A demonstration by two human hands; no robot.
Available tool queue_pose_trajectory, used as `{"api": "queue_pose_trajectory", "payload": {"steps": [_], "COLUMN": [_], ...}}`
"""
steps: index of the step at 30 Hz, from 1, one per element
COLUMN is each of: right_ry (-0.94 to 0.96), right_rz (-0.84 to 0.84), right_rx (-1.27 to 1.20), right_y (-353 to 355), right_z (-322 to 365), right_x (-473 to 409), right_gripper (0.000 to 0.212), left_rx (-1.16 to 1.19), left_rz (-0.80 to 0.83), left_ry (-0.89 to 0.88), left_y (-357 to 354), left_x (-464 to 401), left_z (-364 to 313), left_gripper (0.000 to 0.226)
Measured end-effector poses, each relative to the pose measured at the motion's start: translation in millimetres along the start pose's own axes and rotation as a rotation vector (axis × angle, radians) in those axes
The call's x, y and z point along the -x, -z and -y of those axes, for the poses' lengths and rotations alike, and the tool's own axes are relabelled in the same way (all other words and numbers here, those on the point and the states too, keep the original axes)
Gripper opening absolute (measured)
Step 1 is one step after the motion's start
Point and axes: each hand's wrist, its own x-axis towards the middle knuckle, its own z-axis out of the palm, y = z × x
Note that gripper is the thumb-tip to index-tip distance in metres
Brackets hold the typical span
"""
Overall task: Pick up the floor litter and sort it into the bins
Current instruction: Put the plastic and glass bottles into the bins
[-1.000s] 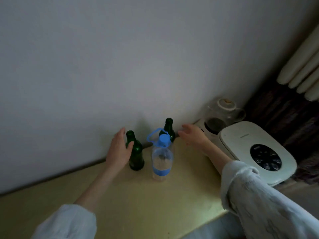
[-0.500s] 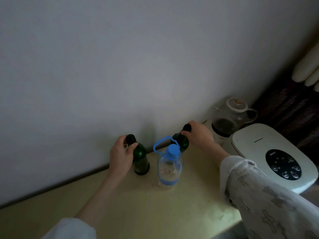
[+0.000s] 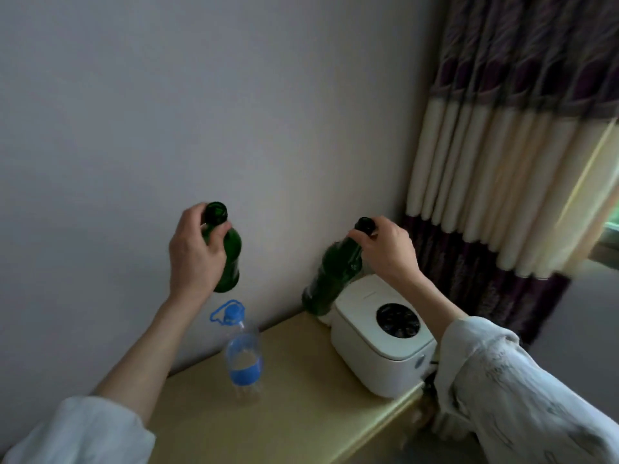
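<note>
Each hand grips a green glass bottle by its neck: left hand (image 3: pixel 194 252) holding one bottle (image 3: pixel 229 259) upright, right hand (image 3: pixel 388 249) tilting the other bottle (image 3: pixel 331 279) above the table (image 3: pixel 301 396). A clear water bottle (image 3: pixel 243 356) stands below the left hand.

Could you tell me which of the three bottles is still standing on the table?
The clear plastic bottle with the blue cap and label; it stands untouched, while the left hand and right hand each hold a green glass bottle in the air.

Two glossy dark green glass bottles (image 3: pixel 227 259) (image 3: pixel 330 279), clear plastic blue-capped bottle (image 3: pixel 244 360), smooth matt yellow table (image 3: pixel 301 413), glossy white plastic appliance (image 3: pixel 378 339), cloth curtain (image 3: pixel 502 162)
</note>
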Motion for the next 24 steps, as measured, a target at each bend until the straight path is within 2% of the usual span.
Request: {"api": "queue_pose_trajectory", "payload": {"steps": [3, 7, 13, 20, 24], "right_ry": [0.006, 0.014, -0.180, -0.510, -0.687], "right_rz": [-0.081, -0.127, -0.196, -0.166, -0.118], "right_rx": [-0.033, 0.017, 0.086, 0.126, 0.121], "right_y": [70.8, 143.4, 218.5, 254.1, 235.3], "right_z": [-15.7, -52.9, -151.1, -289.3, -370.6], "right_x": [25.7, 64.1, 124.9, 193.4, 216.0], "right_gripper": [0.032, 0.032, 0.034, 0.028, 0.025], "left_rx": [0.075, 0.176, 0.337, 0.399, 0.349], "left_rz": [0.042, 0.180, 0.451, 0.857, 1.025], "left_ry": [-0.054, -0.069, -0.027, -0.009, 0.050], "left_y": [-4.3, -26.0, -102.0, -216.7, -285.7], "left_x": [21.0, 67.5, 156.6, 270.9, 333.7], "left_z": [-76.4, -153.6, -228.0, -283.5, -275.1], "left_gripper": [0.032, 0.034, 0.033, 0.040, 0.032]}}
